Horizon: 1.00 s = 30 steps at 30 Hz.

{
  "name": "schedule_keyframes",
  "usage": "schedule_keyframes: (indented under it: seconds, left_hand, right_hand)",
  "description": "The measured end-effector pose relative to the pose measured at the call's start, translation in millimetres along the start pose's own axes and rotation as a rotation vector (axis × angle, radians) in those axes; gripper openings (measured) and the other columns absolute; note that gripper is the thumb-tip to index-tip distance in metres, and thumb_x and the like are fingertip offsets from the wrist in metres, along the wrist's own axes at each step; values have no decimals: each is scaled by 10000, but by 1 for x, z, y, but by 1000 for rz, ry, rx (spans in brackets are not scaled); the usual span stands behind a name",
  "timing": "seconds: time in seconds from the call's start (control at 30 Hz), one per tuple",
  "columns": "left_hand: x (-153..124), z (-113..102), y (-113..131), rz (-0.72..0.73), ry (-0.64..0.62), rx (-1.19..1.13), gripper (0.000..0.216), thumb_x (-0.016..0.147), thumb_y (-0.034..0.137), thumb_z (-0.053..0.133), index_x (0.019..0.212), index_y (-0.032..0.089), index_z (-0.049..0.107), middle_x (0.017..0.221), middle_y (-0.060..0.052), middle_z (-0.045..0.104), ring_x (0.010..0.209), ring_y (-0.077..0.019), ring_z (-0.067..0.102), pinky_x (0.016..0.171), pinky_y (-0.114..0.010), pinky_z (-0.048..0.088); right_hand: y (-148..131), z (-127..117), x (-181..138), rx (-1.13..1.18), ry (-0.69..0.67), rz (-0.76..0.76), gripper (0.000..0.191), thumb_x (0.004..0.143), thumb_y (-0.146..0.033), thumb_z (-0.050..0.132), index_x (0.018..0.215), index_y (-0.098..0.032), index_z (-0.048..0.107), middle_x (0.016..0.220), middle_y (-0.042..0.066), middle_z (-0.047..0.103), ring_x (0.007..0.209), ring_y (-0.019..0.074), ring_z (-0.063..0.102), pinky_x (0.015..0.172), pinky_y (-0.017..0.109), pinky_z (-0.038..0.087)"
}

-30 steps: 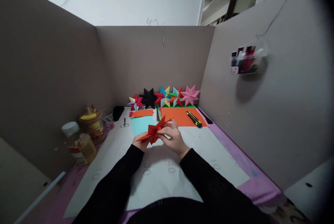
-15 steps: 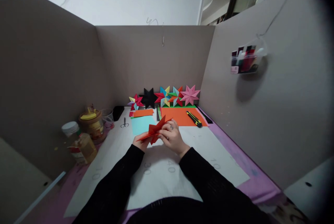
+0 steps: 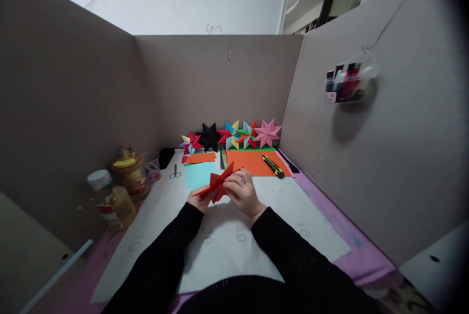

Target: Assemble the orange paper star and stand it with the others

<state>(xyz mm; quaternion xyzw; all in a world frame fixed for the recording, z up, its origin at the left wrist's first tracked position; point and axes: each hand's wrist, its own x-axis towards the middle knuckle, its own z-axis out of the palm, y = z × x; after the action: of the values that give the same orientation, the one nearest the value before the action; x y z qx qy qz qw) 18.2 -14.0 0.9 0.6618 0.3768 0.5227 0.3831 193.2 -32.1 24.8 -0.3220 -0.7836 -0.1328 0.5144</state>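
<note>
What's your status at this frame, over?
Left hand under red paper star, gripping. Right hand pinching its right side. Star over white sheet. Nothing in the way; blue paper lies just behind.

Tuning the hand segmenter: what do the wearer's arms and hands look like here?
The left sleeve and right sleeve are black, long, plain, ending at the wrists. The left hand and right hand are bare, ungloved. A small ring shows on one right finger.
</note>
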Motion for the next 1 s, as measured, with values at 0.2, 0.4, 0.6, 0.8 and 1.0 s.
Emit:
schedule_keyframes:
  seconds: [0.2, 0.4, 0.6, 0.8, 1.0]
  left_hand:
    - [-2, 5, 0, -16, 24, -45, 335, 685, 307, 643, 913, 69, 699, 935, -138, 697, 878, -291, 641, 823, -396, 488]
    - [-2, 4, 1, -8, 16, -3, 302, 699, 314, 632, 906, 107, 705, 927, -112, 703, 864, -271, 646, 811, -376, 496]
    - [-3, 4, 1, 16, 5, 53, 295, 724, 316, 610, 922, 119, 706, 908, -95, 709, 846, -260, 650, 797, -370, 497]
    - [-4, 4, -7, 36, -1, 78, 298, 730, 287, 596, 953, 113, 690, 954, -99, 698, 883, -262, 641, 824, -393, 490]
    - [-4, 5, -4, 50, -34, 113, 287, 750, 227, 559, 988, 113, 671, 965, -87, 697, 893, -246, 642, 815, -373, 506]
  right_hand:
    - [-2, 3, -1, -71, 62, -25, 164, 788, -153, 548, 900, -235, 634, 876, 28, 643, 878, 191, 479, 852, 395, 361]
    - [-1, 6, -3, -96, 12, -10, 71, 795, -217, 574, 839, -212, 630, 843, 34, 639, 877, 193, 470, 829, 373, 356]
    - [-1, 5, -1, -111, -38, -18, 99, 812, -209, 535, 852, -202, 625, 846, 34, 634, 869, 192, 458, 822, 366, 331]
    - [-1, 6, 0, -117, -91, -7, 128, 810, -179, 498, 838, -203, 620, 843, 33, 609, 886, 192, 443, 830, 366, 303]
    - [5, 4, 1, -116, -63, 129, 175, 826, -288, 524, 694, -194, 587, 810, 36, 586, 851, 189, 430, 819, 366, 293]
